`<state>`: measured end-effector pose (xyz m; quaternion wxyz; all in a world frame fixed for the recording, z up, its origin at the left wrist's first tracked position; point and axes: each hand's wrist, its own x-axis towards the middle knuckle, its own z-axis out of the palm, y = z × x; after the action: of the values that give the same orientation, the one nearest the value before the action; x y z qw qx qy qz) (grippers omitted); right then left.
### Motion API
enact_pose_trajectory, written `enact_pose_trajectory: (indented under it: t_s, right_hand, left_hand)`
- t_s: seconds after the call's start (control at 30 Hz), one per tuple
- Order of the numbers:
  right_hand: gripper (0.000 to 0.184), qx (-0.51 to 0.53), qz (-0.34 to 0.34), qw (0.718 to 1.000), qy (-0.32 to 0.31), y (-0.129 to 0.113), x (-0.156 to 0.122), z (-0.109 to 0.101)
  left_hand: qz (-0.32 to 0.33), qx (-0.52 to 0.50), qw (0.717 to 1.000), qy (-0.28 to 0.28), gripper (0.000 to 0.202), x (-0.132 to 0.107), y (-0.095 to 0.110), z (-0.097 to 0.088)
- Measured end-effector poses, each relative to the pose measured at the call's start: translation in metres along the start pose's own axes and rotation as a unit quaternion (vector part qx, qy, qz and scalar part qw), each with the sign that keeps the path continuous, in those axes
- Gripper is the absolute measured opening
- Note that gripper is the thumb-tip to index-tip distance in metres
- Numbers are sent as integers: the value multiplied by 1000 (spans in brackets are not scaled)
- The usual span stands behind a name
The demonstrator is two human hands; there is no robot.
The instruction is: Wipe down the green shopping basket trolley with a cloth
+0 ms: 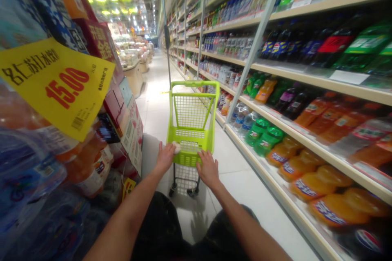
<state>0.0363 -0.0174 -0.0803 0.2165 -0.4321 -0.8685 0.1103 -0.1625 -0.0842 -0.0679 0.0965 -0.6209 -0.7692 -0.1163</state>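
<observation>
A small lime-green shopping cart [193, 129] stands in front of me on the aisle floor, between my hands. My left hand [165, 157] is at the near left corner of its basket, closed on a small whitish crumpled wad [176, 147] pressed by the rim. What the wad is made of cannot be made out. On the near right corner lies my right hand [208, 168], its fingers curled over the green rim and the thumb side toward the middle. Two wheels [192, 191] show below the basket, close to my bent knees.
Drink shelves [318, 77] run along the right, with orange soda bottles [318, 185] low down. To the left are stacked bottle packs [24, 171] with a yellow price sign [61, 85] and cartons [130, 130]. Pale floor tiles [156, 73] stretch ahead. A thin pole [167, 36] rises behind the cart.
</observation>
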Motion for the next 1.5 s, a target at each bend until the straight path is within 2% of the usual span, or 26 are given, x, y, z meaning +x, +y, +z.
enact_pose_trajectory:
  t_s: [0.23,0.43,0.7,0.87,0.97,1.07,1.27,1.37,1.5]
  right_hand:
    - [48,-18,-44,998,-38,23,-1,7]
    - [47,-26,-48,998,-28,43,-3,4]
    - [48,-58,17,997,-39,55,2,-18]
    - [47,-66,73,995,-17,44,3,-26]
    - [43,-43,28,999,-2,30,-1,-16]
    - [40,-4,-17,1000,22,23,-6,-1]
    - [36,56,-55,995,64,38,-1,14]
    - [34,67,-53,994,68,46,7,15]
    - [35,77,-73,993,60,56,17,15]
  left_hand:
    - [11,4,1000,-22,34,-1,13,-6]
    - [29,16,999,-18,34,-9,32,-10]
    - [77,20,997,6,29,-13,58,-4]
    - [153,17,988,27,31,-12,63,3]
    - [202,-4,979,25,34,-12,59,5]
    - [217,-22,976,11,35,-12,50,4]
    - [212,-24,976,-42,33,0,37,-12]
    - [197,-33,978,-56,29,8,43,-17]
    - [167,-26,985,-42,20,16,62,-16]
